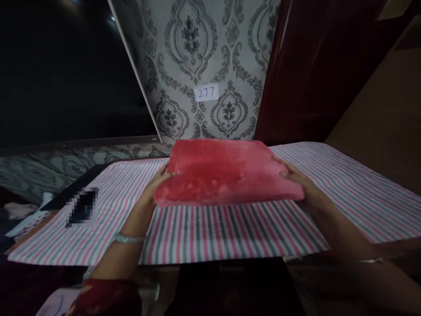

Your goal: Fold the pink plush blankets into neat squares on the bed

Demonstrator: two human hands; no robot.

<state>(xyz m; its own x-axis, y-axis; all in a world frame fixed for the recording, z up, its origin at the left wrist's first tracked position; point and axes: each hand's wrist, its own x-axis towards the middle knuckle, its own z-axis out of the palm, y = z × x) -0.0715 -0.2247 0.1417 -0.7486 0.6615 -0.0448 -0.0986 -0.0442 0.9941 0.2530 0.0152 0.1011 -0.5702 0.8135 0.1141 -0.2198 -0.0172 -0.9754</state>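
A red and pink folded cloth [226,173], soft-looking and roughly rectangular, is held between my two hands over the striped tablecloth [210,235]. At its left end, my left hand [158,181] grips it with the thumb on top and the other fingers mostly hidden. My right hand [297,182] has hold of the right end in the same manner. Whether the underside touches the table cannot be made out. The cloth's surface is slightly blurred.
A pixelated dark object [82,207] lies on the table's left part. Behind stand a large dark screen [72,74] and a patterned wall bearing a paper marked 277 [206,92]. A dark red glossy panel [305,66] and a brown board [384,109] rise at right.
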